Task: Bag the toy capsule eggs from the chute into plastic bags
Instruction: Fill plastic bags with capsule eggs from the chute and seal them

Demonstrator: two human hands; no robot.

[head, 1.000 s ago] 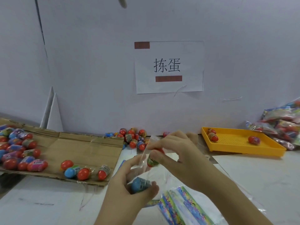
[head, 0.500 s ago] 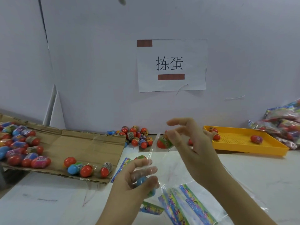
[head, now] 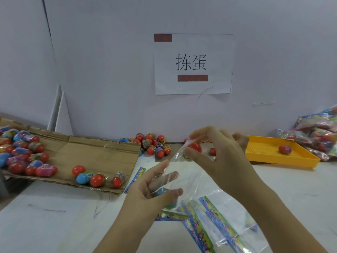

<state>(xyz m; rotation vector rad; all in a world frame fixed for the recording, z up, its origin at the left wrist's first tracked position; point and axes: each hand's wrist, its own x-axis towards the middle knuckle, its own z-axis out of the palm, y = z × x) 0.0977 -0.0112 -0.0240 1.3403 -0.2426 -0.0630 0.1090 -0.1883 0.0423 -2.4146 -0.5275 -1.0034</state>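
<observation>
Right hand [head: 217,157]: pinches capsule egg [head: 194,147] at mouth of clear plastic bag [head: 184,172]; long axis slanted, red end up-right, green end down-left. Left hand [head: 145,192]: curls round blue egg [head: 162,191] and bag film. Paper sign [head: 193,63] on wall: "拣蛋". Corrugated cardboard chute [head: 102,154] at left on desk [head: 54,216], strewn with glossy eggs.
</observation>
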